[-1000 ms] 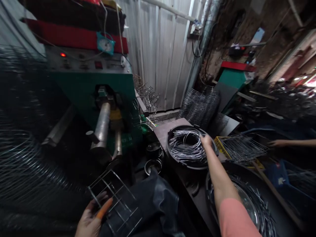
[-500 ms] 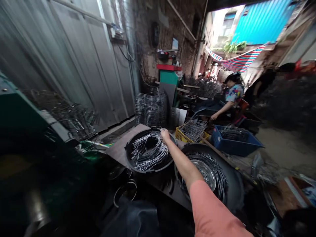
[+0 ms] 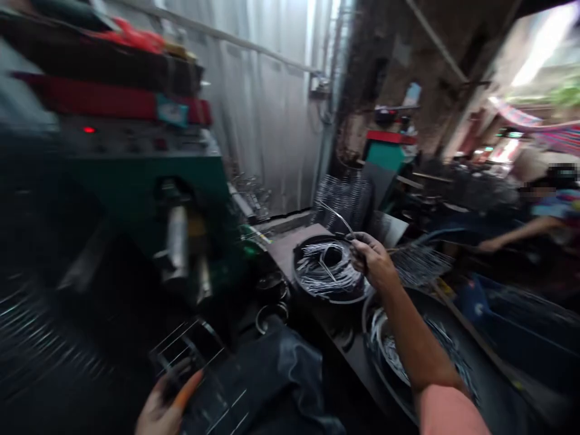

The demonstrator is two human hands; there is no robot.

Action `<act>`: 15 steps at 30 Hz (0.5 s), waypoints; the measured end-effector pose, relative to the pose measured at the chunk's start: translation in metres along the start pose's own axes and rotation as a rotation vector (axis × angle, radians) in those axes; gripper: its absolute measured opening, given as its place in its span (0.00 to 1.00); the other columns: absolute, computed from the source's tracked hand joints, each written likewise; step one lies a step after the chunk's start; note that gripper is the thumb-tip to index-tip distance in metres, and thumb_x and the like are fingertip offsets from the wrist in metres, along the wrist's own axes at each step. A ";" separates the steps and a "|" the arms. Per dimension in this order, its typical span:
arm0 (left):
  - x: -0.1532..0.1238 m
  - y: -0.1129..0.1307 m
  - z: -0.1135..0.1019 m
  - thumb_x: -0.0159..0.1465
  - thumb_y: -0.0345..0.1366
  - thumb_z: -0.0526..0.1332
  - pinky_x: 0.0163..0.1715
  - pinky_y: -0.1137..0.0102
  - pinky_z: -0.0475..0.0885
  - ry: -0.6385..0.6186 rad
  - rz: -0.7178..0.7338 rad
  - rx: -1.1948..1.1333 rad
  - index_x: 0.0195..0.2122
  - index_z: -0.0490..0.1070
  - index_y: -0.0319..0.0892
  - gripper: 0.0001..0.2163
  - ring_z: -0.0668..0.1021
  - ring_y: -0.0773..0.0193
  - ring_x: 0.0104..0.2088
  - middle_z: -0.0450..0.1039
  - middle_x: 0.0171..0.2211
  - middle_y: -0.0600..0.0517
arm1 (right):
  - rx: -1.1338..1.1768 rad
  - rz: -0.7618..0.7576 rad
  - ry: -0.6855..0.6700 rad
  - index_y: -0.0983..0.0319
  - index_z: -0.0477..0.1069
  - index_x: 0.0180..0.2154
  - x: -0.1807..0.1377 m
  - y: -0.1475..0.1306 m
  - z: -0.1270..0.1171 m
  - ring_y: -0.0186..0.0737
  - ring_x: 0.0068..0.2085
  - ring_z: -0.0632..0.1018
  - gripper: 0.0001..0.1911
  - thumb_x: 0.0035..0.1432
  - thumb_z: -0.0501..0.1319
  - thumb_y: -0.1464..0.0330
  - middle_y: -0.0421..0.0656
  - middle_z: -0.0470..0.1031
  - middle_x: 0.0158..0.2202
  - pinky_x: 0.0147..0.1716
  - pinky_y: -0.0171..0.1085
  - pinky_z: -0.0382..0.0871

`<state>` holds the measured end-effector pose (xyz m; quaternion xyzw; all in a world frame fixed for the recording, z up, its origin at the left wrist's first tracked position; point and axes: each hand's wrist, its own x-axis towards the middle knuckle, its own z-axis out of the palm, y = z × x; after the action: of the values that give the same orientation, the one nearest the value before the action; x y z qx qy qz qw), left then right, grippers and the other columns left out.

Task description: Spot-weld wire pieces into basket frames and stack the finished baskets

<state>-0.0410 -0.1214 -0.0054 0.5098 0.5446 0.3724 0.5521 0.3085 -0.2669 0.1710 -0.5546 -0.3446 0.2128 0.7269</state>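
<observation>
My right hand (image 3: pixel 372 258) is raised over the edge of a round dark basin, its fingers pinched on a thin metal wire (image 3: pixel 336 212) that points up and to the left. Many cut wires (image 3: pixel 312 281) lie curled inside that basin (image 3: pixel 327 299). Low at the left, my left hand (image 3: pixel 165 402), with an orange cover on one finger, is closed on a wire rack (image 3: pixel 193 344). The rack is a blurred grid of thin metal bars above my dark-covered lap (image 3: pixel 272 374).
A green and red machine (image 3: pixel 136 181) with a lit red lamp stands at the left. Right of the basin sits a larger black pan (image 3: pixel 475 362) of metal pieces, then a blue crate (image 3: pixel 512 320). A co-worker's arm (image 3: pixel 521 235) reaches in at the right.
My view has swung left, bringing the machine and my left hand with the rack into sight. My right hand has lifted from the basin with a wire.
</observation>
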 end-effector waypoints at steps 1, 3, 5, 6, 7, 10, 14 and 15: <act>-0.005 0.002 -0.001 0.40 0.45 0.67 0.36 0.63 0.73 0.018 0.001 -0.035 0.39 0.71 0.47 0.23 0.76 0.52 0.40 0.74 0.36 0.50 | -0.034 0.047 -0.040 0.61 0.65 0.34 0.003 0.004 0.005 0.25 0.15 0.54 0.14 0.47 0.62 0.61 0.31 0.55 0.17 0.12 0.27 0.44; -0.010 0.008 0.000 0.40 0.44 0.67 0.36 0.65 0.72 0.030 0.024 -0.133 0.38 0.70 0.44 0.23 0.75 0.54 0.41 0.74 0.38 0.49 | -0.112 0.102 -0.114 0.62 0.66 0.35 0.011 0.015 0.019 0.25 0.14 0.52 0.16 0.48 0.61 0.58 0.31 0.52 0.16 0.12 0.28 0.42; -0.011 0.013 0.001 0.40 0.44 0.68 0.35 0.66 0.71 0.036 0.049 -0.198 0.39 0.69 0.42 0.23 0.75 0.56 0.39 0.74 0.37 0.48 | -0.209 0.097 -0.191 0.62 0.66 0.35 0.016 0.027 0.035 0.26 0.15 0.53 0.17 0.48 0.61 0.56 0.31 0.52 0.16 0.13 0.28 0.43; -0.010 0.014 0.001 0.41 0.44 0.68 0.36 0.66 0.71 0.042 0.066 -0.212 0.39 0.69 0.42 0.24 0.75 0.56 0.38 0.74 0.36 0.48 | -0.260 0.085 -0.226 0.62 0.67 0.34 0.017 0.031 0.043 0.26 0.16 0.54 0.17 0.48 0.60 0.56 0.32 0.53 0.16 0.13 0.29 0.46; -0.009 0.014 -0.001 0.41 0.44 0.68 0.37 0.66 0.70 0.052 0.086 -0.217 0.39 0.69 0.41 0.23 0.75 0.57 0.39 0.73 0.37 0.48 | -0.315 0.072 -0.264 0.62 0.67 0.33 0.016 0.035 0.050 0.27 0.17 0.56 0.16 0.48 0.60 0.56 0.32 0.55 0.17 0.14 0.29 0.48; -0.004 0.011 -0.010 0.44 0.44 0.67 0.42 0.65 0.67 0.084 0.154 -0.194 0.40 0.69 0.41 0.23 0.74 0.57 0.42 0.72 0.39 0.47 | -0.467 0.055 -0.387 0.62 0.68 0.31 0.013 0.046 0.065 0.31 0.20 0.63 0.14 0.49 0.59 0.58 0.36 0.63 0.20 0.19 0.31 0.57; 0.002 0.007 -0.019 0.45 0.42 0.67 0.45 0.65 0.64 0.125 0.194 -0.183 0.40 0.71 0.40 0.21 0.72 0.58 0.44 0.71 0.39 0.47 | -0.561 -0.020 -0.537 0.61 0.72 0.36 0.006 0.062 0.080 0.41 0.34 0.72 0.16 0.51 0.57 0.57 0.43 0.72 0.29 0.32 0.36 0.66; 0.004 0.007 -0.020 0.45 0.41 0.67 0.45 0.66 0.63 0.129 0.192 -0.192 0.40 0.71 0.40 0.21 0.72 0.58 0.44 0.71 0.39 0.47 | -0.574 -0.035 -0.570 0.61 0.72 0.37 0.005 0.066 0.084 0.43 0.36 0.73 0.17 0.52 0.57 0.57 0.44 0.73 0.31 0.35 0.37 0.66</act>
<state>-0.0593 -0.1131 0.0029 0.4798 0.4894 0.5057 0.5239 0.2542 -0.1886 0.1221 -0.6478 -0.5874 0.2406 0.4213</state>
